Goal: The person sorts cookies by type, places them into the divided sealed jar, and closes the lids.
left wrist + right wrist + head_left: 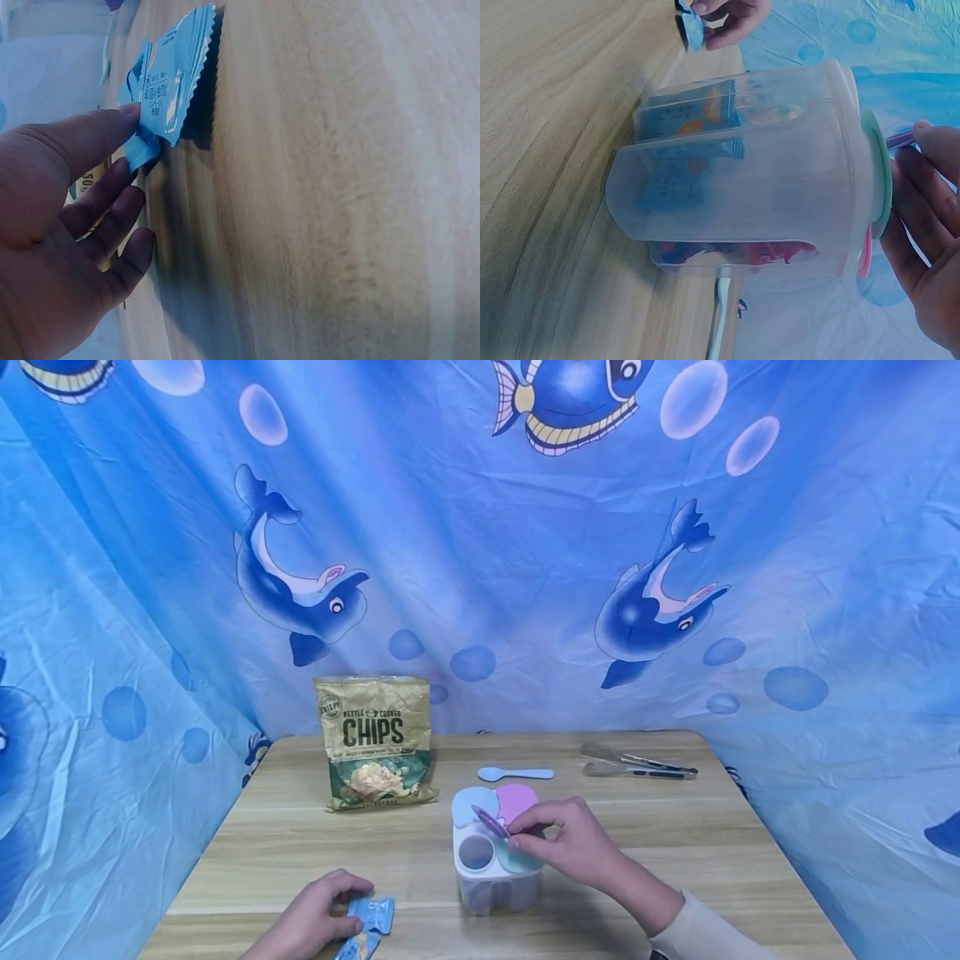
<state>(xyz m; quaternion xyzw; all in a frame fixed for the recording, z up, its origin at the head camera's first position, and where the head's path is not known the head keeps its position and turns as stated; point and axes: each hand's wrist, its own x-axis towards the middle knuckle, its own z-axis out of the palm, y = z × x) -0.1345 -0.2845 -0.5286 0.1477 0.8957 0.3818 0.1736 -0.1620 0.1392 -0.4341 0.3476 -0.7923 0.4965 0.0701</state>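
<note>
My left hand (315, 914) pinches blue snack packets (372, 913) between thumb and finger, low over the table at the front left. In the left wrist view, the thumb presses on a crimped blue wrapper (176, 79). My right hand (573, 843) pinches a small purple lid (491, 821), held tilted above a translucent divided container (487, 889). The container's front-left round opening (476, 852) is uncovered. Blue (472, 806), pink (517, 800) and green (877, 172) lids cover its other compartments. Through its wall, blue packets (679, 180) and red-wrapped items (776, 253) show inside.
A bag of chips (378, 743) stands upright at the back left. Behind the container lies a light blue spoon (516, 773). Metal tongs (639, 766) rest at the back right of the wooden table (675, 877). A blue sea-themed curtain (480, 568) surrounds the table.
</note>
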